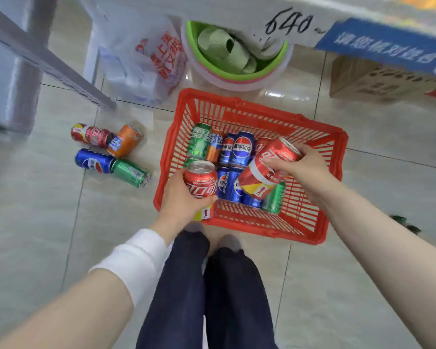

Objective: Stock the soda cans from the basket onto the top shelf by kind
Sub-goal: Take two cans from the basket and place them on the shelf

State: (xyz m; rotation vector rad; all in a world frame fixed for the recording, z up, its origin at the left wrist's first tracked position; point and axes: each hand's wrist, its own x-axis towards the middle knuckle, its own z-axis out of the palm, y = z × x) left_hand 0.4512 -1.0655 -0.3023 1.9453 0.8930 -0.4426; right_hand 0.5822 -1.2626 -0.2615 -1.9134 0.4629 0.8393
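Note:
A red plastic basket (312,137) stands on the tiled floor in front of my feet. Inside lie several cans: blue cola cans (242,147), a green can (199,142), an orange can (215,149) and another green can (275,197). My left hand (179,200) grips an upright red cola can (200,181) at the basket's near left corner. My right hand (297,162) holds a second red cola can (264,170), tilted, above the basket's middle. Only the underside edge of a white shelf (237,11) shows at the top.
On the floor left of the basket lie a red can (91,134), an orange can (125,143), a blue can (93,161) and a green can (131,172). Behind stand a plastic bag (141,61), a basin holding green slippers (237,51), a cardboard box (373,81) and a grey shelf post (48,64).

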